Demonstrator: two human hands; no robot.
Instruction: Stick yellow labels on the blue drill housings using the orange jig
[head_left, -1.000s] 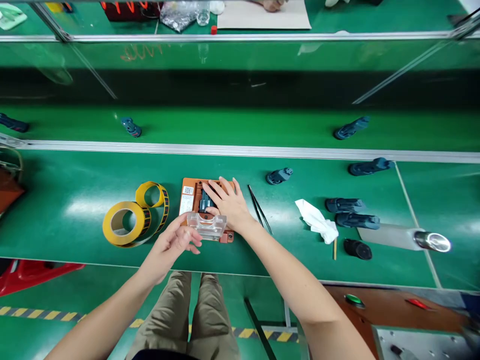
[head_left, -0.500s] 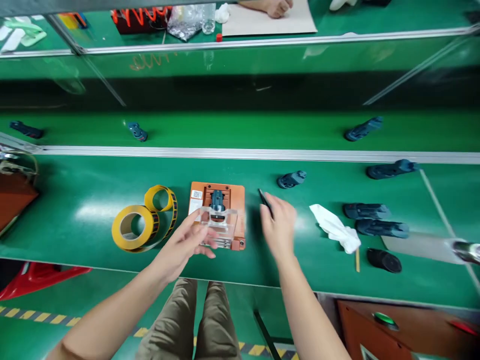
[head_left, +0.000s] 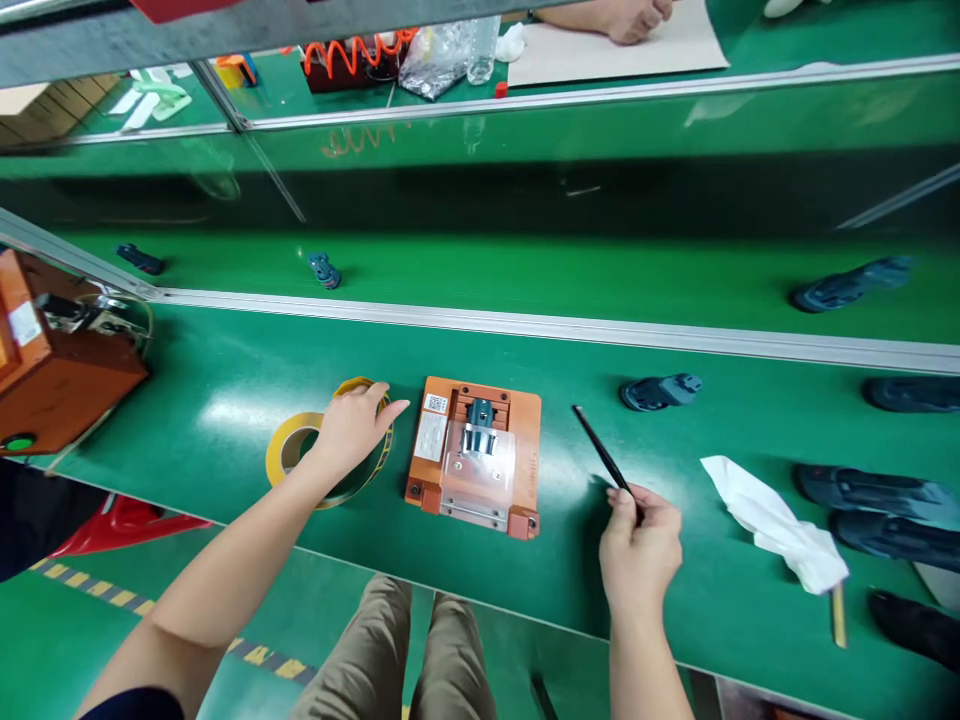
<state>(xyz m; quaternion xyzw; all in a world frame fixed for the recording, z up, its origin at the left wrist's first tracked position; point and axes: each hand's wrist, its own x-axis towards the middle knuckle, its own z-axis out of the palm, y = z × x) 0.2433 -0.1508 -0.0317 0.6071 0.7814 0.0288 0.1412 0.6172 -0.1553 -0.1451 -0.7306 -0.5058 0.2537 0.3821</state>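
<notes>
My left hand [head_left: 352, 430] reaches over the roll of yellow-edged tape [head_left: 279, 455], fingers stretched and thumb apart. It covers part of the roll and its loose loop; whether the fingertips touch the tape is hidden. In my right hand [head_left: 641, 550] is a pair of slim black tweezers [head_left: 600, 445], pinched near the rear end, tip pointing away to the upper left. Between the hands lies an orange fixture [head_left: 529, 430] with a QR label. A dark blue plastic part [head_left: 481, 411] sits in it, with a clear plate [head_left: 480, 475] lying flat over its lower portion.
A blue housing [head_left: 660, 392] lies right of the fixture, with several more at the right edge. A crumpled white tissue [head_left: 776, 520] lies near a small yellow stick [head_left: 838, 615]. An orange machine [head_left: 82, 370] stands left. Another person's hand [head_left: 637, 18] rests across the divider.
My left hand has left the fixture and moved left to the tape. The clear plate, raised before, now lies flat. My right hand with the tweezers has moved right and nearer; the view has shifted left.
</notes>
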